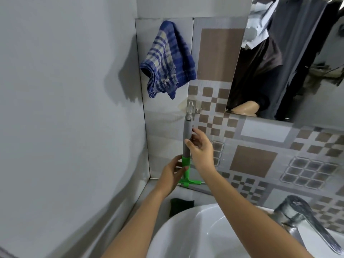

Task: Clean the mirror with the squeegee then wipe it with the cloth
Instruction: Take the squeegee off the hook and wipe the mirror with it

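The squeegee (187,131) hangs upright between both sets of fingers. Those of the left hand (172,173) grasp its green neck, and those of the right hand (202,151) grasp the gray handle. The cloth (167,58) hangs well above the fingers, with the mirror (279,53) up to their right.

Left hand (172,174) and right hand (201,151) on the upright squeegee (187,131), checked cloth (167,60) above, mirror (297,71) upper right.

The cloth (167,60) hangs on the wall (163,127), sponge (181,206) on ledge (201,197).
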